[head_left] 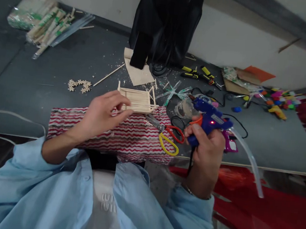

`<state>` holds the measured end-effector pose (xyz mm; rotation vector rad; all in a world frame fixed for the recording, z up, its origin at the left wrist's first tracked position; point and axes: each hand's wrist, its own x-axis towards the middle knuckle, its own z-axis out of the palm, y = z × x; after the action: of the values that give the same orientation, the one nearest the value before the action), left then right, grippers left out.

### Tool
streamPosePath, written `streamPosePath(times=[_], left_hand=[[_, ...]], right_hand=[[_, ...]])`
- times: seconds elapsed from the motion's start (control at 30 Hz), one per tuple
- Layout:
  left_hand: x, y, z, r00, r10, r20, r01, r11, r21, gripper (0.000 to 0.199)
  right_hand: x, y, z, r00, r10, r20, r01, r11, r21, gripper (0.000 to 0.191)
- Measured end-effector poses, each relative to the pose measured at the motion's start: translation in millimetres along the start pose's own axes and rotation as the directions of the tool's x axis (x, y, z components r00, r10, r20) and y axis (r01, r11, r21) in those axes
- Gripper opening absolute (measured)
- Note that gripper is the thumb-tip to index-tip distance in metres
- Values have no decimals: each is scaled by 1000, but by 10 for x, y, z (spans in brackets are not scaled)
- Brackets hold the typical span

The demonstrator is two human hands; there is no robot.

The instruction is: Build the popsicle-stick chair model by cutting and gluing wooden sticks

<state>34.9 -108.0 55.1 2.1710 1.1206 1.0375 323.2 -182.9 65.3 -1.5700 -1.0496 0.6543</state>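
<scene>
A small frame of pale wooden sticks rests at the back edge of a red-and-white striped cloth. My left hand is at the frame's left end, thumb and fingers apart; whether the fingertips touch the sticks is hard to tell. My right hand is wrapped round the handle of a blue glue gun, its nozzle pointing up and left and a red light lit on its side. A clear glue stick curves out of its back. Scissors with red and yellow handles lie between my hands.
Behind the frame are a phone on brown paper, a black bag and a loose stick. Yellow-black pliers, green glue-like strips, a clear cup and pom-poms lie right. Packaged sticks lie far left.
</scene>
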Motion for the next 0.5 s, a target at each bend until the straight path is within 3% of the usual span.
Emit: streamPosePath(times=[0.1,0.2,0.4,0.5], left_hand=[[-108,-239,-71,991,-125,-48,129,987,100,15],[-199,-423,-12,977,-213,-4,211,969,126,21],[-205,-565,178,978,-204,-32,206,976,65,23],[-188,-579,237,982,-173,-73,176,984,27,18]], right_hand=[[330,-114,-40,983,181,30,-183,972,146,16],[553,-206,-63,949,313,46,-316,935,163,15],[773,-306,-174,916,399,47,-402,909,112,24],[837,-331,-249,927,374,-23,-373,927,37,15]])
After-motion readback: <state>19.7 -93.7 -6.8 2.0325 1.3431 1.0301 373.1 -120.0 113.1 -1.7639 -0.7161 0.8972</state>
